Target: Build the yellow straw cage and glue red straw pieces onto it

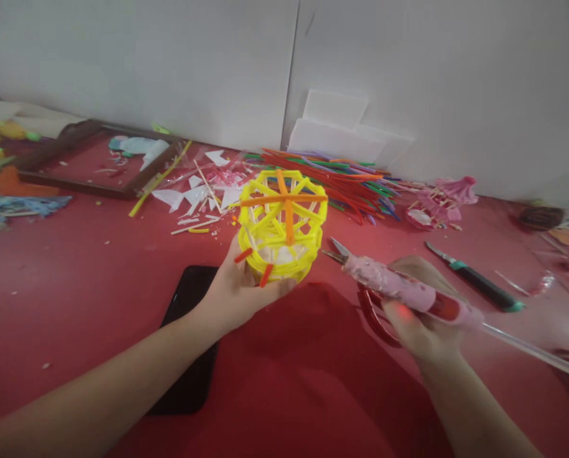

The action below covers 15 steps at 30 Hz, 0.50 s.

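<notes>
My left hand [239, 286] is wrapped round the lower left of a yellow openwork model [308, 254], raised above the red table. Orange strips [284, 199] cross on its top, and two short red-orange pieces stick out low on its near side. To the right, my right hand [422, 331] grips a pink glue gun [389, 283], whose tip points left toward the model without touching it. A clear glue stick [533, 346] runs out of its back end. Scissors with red handles [377, 321] lie beneath the gun, partly hidden by it.
A black phone [189, 369] lies under my left forearm. Behind are a dark frame [84, 184], paper scraps [170, 198], coloured sticks [342, 181] and a pink model [449, 200]. A green-and-black cutter [485, 286] lies at right. A grey wall [170, 63] bounds the red table [74, 286].
</notes>
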{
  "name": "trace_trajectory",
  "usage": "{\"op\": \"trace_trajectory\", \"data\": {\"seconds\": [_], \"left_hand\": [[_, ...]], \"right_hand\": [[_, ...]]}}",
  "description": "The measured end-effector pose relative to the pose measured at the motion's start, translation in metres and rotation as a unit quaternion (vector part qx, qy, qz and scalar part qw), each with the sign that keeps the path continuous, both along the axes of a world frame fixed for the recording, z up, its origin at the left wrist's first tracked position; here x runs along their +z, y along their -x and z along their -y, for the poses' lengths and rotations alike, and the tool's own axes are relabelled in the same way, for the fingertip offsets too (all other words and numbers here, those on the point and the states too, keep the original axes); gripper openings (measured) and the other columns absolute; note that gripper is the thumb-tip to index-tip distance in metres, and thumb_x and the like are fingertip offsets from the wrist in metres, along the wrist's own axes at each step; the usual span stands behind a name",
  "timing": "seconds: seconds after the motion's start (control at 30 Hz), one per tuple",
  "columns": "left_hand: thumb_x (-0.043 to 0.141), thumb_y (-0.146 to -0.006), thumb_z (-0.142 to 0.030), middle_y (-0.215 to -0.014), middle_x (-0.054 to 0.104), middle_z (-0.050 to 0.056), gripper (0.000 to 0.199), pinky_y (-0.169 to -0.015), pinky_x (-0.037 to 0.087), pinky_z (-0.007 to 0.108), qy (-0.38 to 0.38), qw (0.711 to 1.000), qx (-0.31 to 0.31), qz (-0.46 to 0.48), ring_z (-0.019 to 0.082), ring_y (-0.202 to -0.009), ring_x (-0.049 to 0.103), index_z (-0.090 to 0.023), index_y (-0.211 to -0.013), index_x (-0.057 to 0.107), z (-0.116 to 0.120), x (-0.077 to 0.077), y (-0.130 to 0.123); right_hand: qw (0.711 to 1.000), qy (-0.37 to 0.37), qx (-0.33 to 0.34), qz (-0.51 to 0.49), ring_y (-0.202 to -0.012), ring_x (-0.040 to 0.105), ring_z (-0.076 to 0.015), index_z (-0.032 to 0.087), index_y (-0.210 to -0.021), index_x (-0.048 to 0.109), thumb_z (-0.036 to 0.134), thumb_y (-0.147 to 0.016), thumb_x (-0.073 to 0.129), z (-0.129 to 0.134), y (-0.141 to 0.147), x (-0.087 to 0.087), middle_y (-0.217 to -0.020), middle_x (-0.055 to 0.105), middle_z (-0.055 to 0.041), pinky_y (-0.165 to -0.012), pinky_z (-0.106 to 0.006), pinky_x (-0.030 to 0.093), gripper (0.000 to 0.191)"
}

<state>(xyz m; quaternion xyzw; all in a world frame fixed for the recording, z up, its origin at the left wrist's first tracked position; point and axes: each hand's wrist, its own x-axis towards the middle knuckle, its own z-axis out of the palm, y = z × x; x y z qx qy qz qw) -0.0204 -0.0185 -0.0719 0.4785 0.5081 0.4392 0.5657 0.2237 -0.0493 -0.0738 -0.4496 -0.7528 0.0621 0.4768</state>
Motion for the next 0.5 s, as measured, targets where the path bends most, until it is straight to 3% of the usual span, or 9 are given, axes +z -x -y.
{"op": "trace_trajectory", "data": {"seconds": [0.2,0.4,0.5], "left_hand": [[0.081,-0.063,-0.033,-0.102,0.076,0.01,0.039,-0.093,0.056,0.046,-0.059,0.998,-0.019,-0.03,0.033,-0.107,0.069,-0.02,-0.097,0.066,0.0019,-0.0041,0.0025],[0.08,-0.062,-0.028,-0.12,0.071,0.01,0.055,-0.094,0.056,0.043,-0.084,0.996,-0.034,-0.025,0.031,-0.11,0.067,-0.024,-0.114,0.061,0.0003,-0.0038,0.0023],[0.08,-0.064,-0.029,-0.12,0.071,0.01,0.053,-0.095,0.056,0.045,-0.095,0.995,-0.033,-0.029,0.031,-0.11,0.067,-0.025,-0.113,0.061,0.0011,-0.0061,0.0031]], "right_hand": [[1.0,0.025,0.008,0.002,-0.06,0.051,-0.0158,0.022,-0.073,0.057,0.01,-0.073,0.054,-0.0014,0.0012,0.0027,-0.071,0.053,-0.0006,-0.052,-0.031,0.04,0.012],[0.999,0.035,-0.002,-0.006,-0.059,0.049,-0.0158,0.022,-0.07,0.054,0.008,-0.07,0.053,-0.0016,0.0028,0.003,-0.068,0.052,0.0002,-0.052,-0.03,0.038,0.015],[0.999,0.035,0.005,-0.004,-0.06,0.048,-0.0162,0.022,-0.07,0.054,0.007,-0.07,0.054,-0.0017,0.0016,0.0027,-0.069,0.051,0.0,-0.052,-0.031,0.038,0.015]]}}
